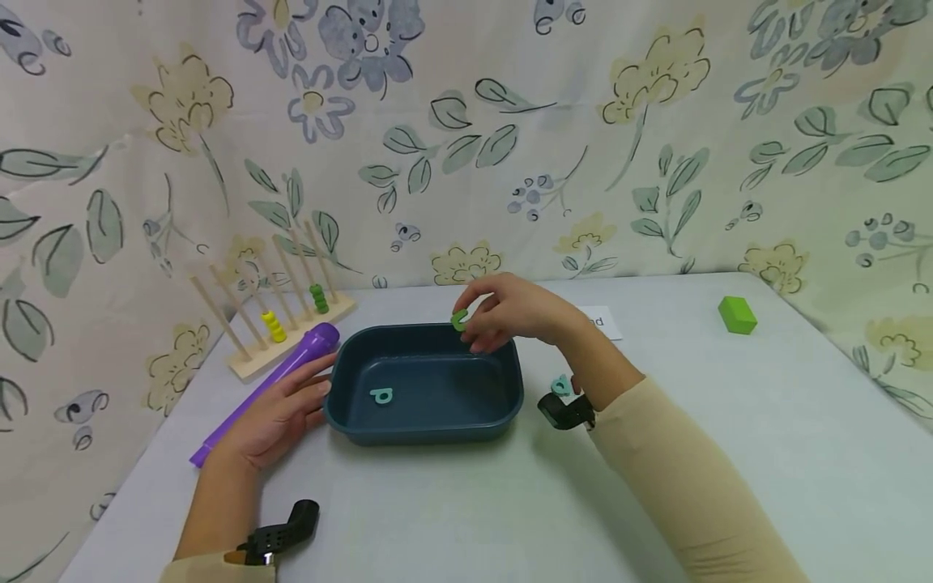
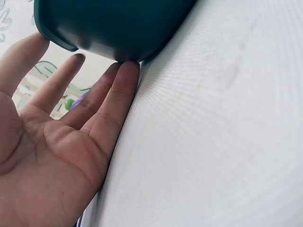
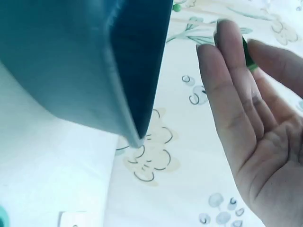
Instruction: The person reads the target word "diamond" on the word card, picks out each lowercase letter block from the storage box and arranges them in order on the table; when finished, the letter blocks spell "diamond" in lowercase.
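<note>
A dark teal plastic basin (image 1: 430, 433) stands on the white table, a small turquoise letter piece (image 1: 381, 396) lying inside at its left. My left hand (image 1: 273, 417) is at the basin's left end. Its fingers are extended, and in the left wrist view the fingertips (image 2: 127, 71) touch the outer wall. Over the basin's back right corner, my right hand (image 1: 517, 314) pinches a small green curved piece (image 1: 459, 321) between thumb and fingers. The fingers largely hide that piece in the right wrist view. Another turquoise letter piece (image 1: 560, 385) sits right of the basin, beside my right wrist.
Left of the basin lies a long purple stick with a rounded head (image 1: 317, 342). Behind it stands a wooden peg rack (image 1: 255, 364) with yellow and green beads. A white card (image 1: 605, 322) is partly behind my right wrist. A green block (image 1: 738, 315) sits far right.
</note>
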A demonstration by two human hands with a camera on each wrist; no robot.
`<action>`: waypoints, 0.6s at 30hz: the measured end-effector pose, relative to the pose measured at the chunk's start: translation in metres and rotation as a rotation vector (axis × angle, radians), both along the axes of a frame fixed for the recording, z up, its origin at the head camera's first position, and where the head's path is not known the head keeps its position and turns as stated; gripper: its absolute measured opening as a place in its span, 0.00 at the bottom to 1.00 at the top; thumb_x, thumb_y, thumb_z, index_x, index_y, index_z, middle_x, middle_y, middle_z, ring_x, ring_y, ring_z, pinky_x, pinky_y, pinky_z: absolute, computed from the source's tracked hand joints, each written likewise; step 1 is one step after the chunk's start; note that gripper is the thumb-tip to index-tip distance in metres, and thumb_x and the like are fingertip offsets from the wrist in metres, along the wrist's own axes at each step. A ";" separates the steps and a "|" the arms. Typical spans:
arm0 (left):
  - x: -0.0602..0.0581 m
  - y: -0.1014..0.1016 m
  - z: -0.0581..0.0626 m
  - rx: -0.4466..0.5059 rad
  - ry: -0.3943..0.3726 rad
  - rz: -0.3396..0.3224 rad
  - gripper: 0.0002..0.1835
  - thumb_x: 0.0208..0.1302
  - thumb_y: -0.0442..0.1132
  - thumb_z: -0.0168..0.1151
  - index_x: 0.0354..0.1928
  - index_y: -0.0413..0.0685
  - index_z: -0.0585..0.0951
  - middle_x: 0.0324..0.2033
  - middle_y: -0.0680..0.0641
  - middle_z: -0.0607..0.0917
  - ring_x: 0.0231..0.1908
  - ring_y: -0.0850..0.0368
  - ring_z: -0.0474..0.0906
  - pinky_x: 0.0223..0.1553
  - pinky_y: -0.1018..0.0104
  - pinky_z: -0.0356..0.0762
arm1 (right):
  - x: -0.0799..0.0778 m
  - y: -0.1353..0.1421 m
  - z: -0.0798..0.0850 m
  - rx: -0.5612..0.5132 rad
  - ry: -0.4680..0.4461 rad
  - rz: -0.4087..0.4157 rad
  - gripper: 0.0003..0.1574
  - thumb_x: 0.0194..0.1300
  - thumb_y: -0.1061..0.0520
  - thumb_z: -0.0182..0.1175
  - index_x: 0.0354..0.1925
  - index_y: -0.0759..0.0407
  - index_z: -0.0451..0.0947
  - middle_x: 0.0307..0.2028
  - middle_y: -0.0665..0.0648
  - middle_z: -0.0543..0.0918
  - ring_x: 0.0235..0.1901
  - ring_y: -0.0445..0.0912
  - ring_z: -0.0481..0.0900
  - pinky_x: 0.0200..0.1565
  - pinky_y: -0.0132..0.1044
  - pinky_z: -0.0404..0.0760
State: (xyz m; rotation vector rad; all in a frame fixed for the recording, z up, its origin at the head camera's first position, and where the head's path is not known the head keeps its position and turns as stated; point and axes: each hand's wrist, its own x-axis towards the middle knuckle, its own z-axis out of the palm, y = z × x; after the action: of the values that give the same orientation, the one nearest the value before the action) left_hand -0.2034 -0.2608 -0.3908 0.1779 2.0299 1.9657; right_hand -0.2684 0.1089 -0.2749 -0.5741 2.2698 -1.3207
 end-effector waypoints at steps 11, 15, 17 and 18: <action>0.001 -0.001 -0.001 0.019 -0.004 -0.002 0.31 0.81 0.45 0.53 0.81 0.52 0.60 0.60 0.59 0.80 0.57 0.64 0.81 0.57 0.68 0.81 | 0.005 0.020 -0.009 -0.053 -0.004 -0.121 0.19 0.70 0.58 0.64 0.58 0.58 0.79 0.47 0.68 0.88 0.45 0.65 0.87 0.45 0.47 0.89; 0.001 0.000 -0.001 0.016 -0.005 -0.005 0.32 0.80 0.45 0.53 0.81 0.52 0.59 0.61 0.58 0.79 0.57 0.64 0.81 0.57 0.68 0.81 | 0.008 0.029 -0.011 -0.065 0.039 -0.104 0.19 0.72 0.59 0.63 0.60 0.55 0.80 0.48 0.69 0.87 0.42 0.59 0.87 0.44 0.48 0.89; 0.000 0.000 -0.001 0.015 -0.003 -0.005 0.32 0.80 0.45 0.53 0.81 0.52 0.59 0.61 0.58 0.79 0.58 0.64 0.81 0.57 0.68 0.81 | 0.008 0.033 -0.012 -0.059 0.057 -0.113 0.19 0.72 0.59 0.63 0.60 0.54 0.81 0.49 0.68 0.87 0.42 0.56 0.87 0.42 0.48 0.90; 0.000 0.000 0.000 0.015 -0.002 -0.006 0.32 0.80 0.45 0.53 0.81 0.52 0.59 0.61 0.58 0.79 0.58 0.64 0.81 0.57 0.68 0.81 | 0.008 0.035 -0.013 -0.056 0.064 -0.118 0.19 0.72 0.59 0.63 0.60 0.53 0.82 0.50 0.69 0.86 0.41 0.56 0.86 0.42 0.48 0.90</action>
State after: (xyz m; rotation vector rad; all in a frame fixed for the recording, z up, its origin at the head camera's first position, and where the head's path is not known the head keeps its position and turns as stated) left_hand -0.2031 -0.2609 -0.3912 0.1844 2.0114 1.9773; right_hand -0.2602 0.1438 -0.2881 -0.5149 2.3566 -1.4454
